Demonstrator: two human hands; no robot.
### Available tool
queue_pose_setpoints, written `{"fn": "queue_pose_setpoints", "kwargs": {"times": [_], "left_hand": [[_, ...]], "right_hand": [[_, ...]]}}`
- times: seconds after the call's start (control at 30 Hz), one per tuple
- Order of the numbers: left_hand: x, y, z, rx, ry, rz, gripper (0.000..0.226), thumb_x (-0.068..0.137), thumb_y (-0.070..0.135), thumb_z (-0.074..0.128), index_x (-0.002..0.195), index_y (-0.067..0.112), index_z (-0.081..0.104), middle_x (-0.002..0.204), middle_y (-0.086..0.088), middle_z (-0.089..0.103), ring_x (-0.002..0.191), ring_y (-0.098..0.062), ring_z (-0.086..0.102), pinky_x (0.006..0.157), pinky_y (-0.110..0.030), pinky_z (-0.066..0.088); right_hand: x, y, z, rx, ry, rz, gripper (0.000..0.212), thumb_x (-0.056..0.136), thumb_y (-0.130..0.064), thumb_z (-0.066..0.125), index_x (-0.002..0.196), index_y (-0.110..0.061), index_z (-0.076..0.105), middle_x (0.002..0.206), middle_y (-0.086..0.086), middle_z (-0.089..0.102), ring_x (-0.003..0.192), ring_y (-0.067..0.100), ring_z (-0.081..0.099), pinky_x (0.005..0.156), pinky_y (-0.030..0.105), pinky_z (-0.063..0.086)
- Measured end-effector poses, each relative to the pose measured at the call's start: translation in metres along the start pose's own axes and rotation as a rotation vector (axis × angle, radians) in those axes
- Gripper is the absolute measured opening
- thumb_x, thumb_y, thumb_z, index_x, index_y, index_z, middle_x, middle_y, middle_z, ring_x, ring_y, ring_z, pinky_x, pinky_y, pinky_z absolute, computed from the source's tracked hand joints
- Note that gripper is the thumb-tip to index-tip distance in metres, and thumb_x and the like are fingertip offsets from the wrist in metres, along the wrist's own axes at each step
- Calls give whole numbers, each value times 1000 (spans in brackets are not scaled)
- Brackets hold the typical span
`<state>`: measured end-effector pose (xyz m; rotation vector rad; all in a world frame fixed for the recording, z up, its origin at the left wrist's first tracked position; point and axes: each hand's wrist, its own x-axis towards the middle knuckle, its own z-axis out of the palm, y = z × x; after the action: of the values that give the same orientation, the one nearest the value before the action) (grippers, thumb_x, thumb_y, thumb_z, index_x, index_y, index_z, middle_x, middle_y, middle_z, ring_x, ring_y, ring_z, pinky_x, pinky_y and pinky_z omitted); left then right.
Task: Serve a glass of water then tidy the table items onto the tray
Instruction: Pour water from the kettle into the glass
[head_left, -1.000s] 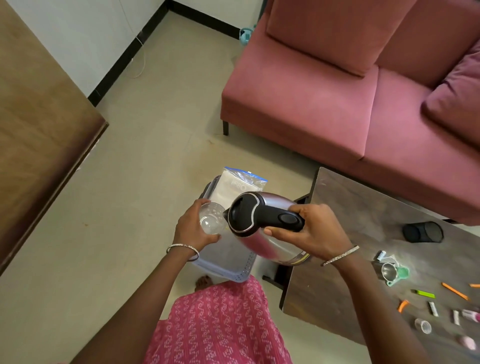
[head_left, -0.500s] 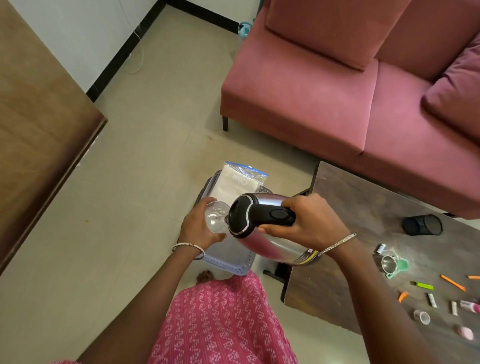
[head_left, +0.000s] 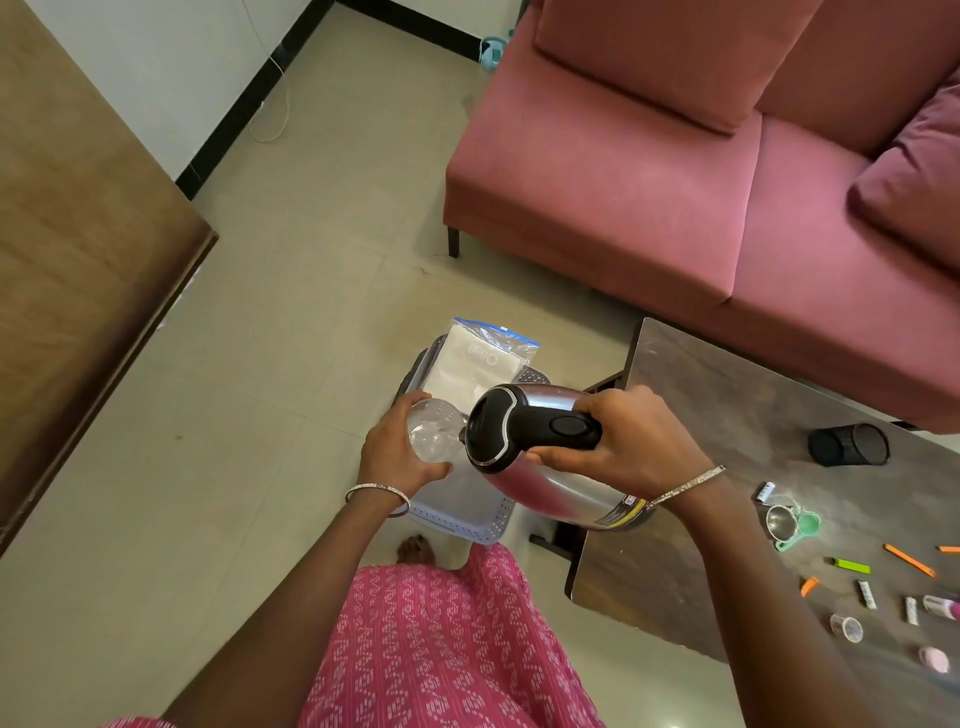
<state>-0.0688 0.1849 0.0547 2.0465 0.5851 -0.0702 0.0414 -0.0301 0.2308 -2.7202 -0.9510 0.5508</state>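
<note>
**Head view: mid-pour, tidy-up not begun**

Holds glass (head_left: 434, 434) in left grip (head_left: 400, 457), fingers wrapped round it, mouth turned toward kettle. Clamps right grip (head_left: 628, 441) round black handle of steel kettle (head_left: 545, 483), tipping it hard toward glass, lid end right at rim. Does both in mid-air above tray (head_left: 467, 530), which sits on floor just beside tabletop (head_left: 701, 395) end.

Progress, as a guess: approx. halfway thru step 1. Looks like pouring, not yet serving. Leaves glass to be set down for whoever gets it, and kettle to be parked. Leaves all of step 2 as well: black mesh cup (head_left: 849, 445) on its side, steel cup (head_left: 784, 522) w/ green bit, orange pens (head_left: 909, 560), green marker (head_left: 849, 565), small clear cup (head_left: 845, 627), pink item (head_left: 930, 660) + other bits, all scattered on tabletop, well apart from tray. Finds only a zip bag (head_left: 478, 364) w/ white contents in tray so far.

Can't make out any water stream or fill level: clear glass, half covered by fingers + kettle lid. Can't see spout itself. Loses middle of tray behind both grips + kettle. Loses tabletop at right frame edge, so poss. more items out of shot. Can't ID smallest bits, too tiny.
</note>
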Motion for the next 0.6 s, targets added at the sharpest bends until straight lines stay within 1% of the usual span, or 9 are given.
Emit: {"fn": "queue_pose_setpoints", "kwargs": {"times": [0.2, 0.33, 0.47, 0.6], "left_hand": [[0, 1, 4, -3, -20, -8, 91, 39, 30, 90, 119, 40, 46, 107, 15, 60, 90, -11, 57, 74, -21, 44], [-1, 0, 7, 2, -24, -4, 91, 39, 31, 90, 117, 41, 45, 105, 16, 59, 89, -11, 57, 74, -20, 44], [-2, 0, 9, 6, -24, -2, 91, 39, 30, 89, 117, 42, 44, 105, 17, 58, 89, -11, 56, 73, -21, 44], [-4, -2, 10, 4, -22, -8, 92, 40, 30, 90, 119, 41, 45, 106, 16, 58, 90, -12, 56, 75, -22, 46]], "right_hand": [[-3, 2, -2, -12, 9, -9, 55, 68, -67, 71, 50, -31, 33, 42, -12, 37, 39, 4, 39, 42, 17, 19], [-7, 2, -3, -20, 7, 1, 58, 67, -69, 70, 50, -28, 32, 42, -10, 36, 40, 5, 38, 42, 20, 21], [-9, 2, -4, -18, -24, 15, 53, 68, -70, 67, 54, -27, 39, 45, -10, 42, 44, 7, 43, 44, 25, 28], [-13, 4, -3, -16, -27, 21, 55, 68, -70, 68, 53, -26, 39, 46, -9, 42, 44, 7, 42, 44, 25, 28]]}}
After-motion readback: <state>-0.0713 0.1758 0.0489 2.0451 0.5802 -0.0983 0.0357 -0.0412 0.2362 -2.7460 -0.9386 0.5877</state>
